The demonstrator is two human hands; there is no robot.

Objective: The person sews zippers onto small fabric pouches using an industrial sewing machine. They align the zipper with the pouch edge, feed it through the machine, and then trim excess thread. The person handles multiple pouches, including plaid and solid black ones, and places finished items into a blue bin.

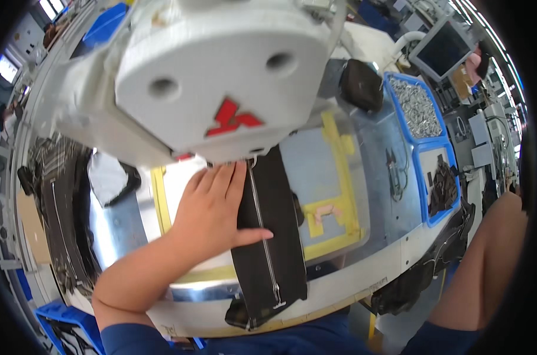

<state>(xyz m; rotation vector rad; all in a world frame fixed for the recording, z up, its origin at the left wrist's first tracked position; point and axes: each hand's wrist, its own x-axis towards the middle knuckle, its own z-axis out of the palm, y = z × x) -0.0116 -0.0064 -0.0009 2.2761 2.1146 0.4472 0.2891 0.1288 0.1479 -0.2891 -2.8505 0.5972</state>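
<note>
My left hand (212, 207) lies flat on a dark fabric panel (280, 254), fingers stretched forward just beneath the head of a white sewing machine (203, 71). The thumb reaches across a silver zipper (255, 201) that runs along the panel, its pull near the front end. The fingertips are partly hidden by the machine. Under the panel is a clear plate with yellow tape (348, 195). My right forearm (481, 260) rises at the lower right; its hand is cut off by the dark rim.
Stacked zippered panels (64, 219) lie left. On the right are snips (392, 171), a tray of metal pieces (416, 103) and a tray of dark pieces (439, 183). A monitor (443, 47) stands behind. Other people (8, 121) are at the far sides. A blue crate (61, 322) sits lower left.
</note>
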